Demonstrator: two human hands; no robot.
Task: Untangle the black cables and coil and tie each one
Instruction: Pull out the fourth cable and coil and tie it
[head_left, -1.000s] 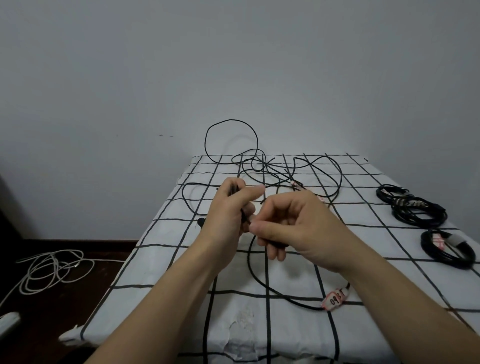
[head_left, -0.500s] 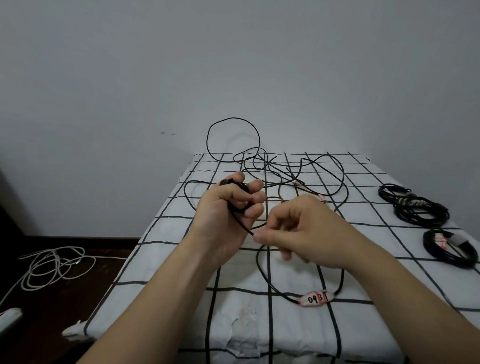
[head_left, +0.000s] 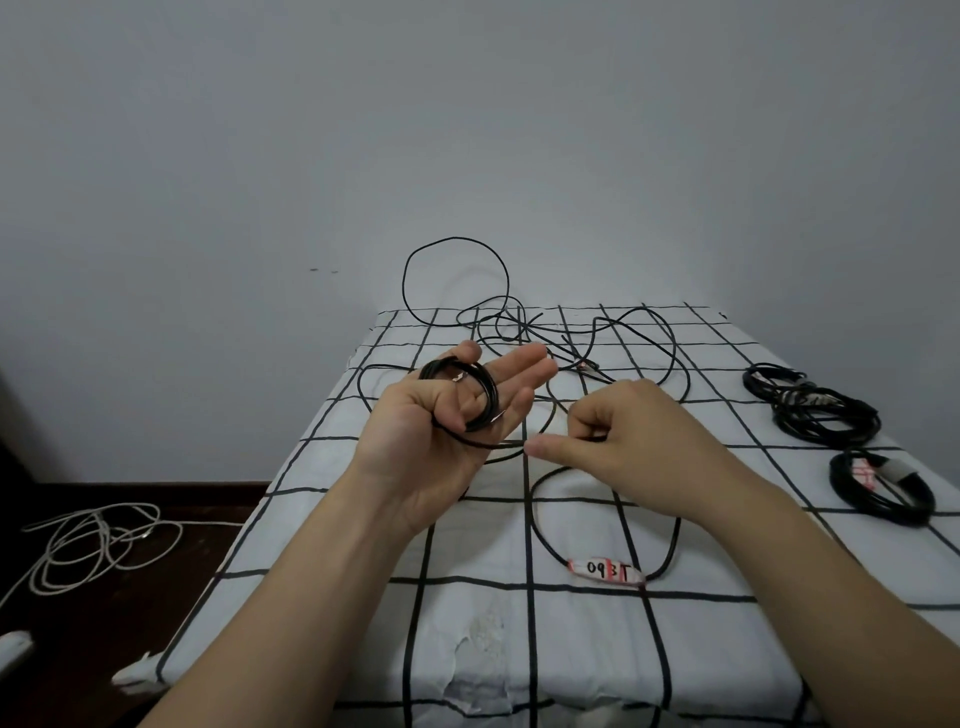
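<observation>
My left hand (head_left: 441, 447) is palm up over the table with its fingers straight. A small coil of black cable (head_left: 491, 400) sits wound around its thumb and across the palm. From the coil the same cable runs right to my right hand (head_left: 639, 447), whose curled fingers hold it. Below that hand the cable drops in a loop bearing a white-and-red label (head_left: 605, 570). The rest of the loose black cable (head_left: 519, 332) lies tangled at the far end of the table, one loop standing up against the wall.
The table carries a white cloth with a black grid (head_left: 467, 597). Two tied black coils (head_left: 826, 415) and a third (head_left: 883, 488) lie along the right edge. A white cable (head_left: 98, 545) lies on the dark floor to the left.
My left hand has turned palm up and straightened its fingers, showing the coil. My right hand has moved right, away from the left. The labelled loop has slid along the cloth.
</observation>
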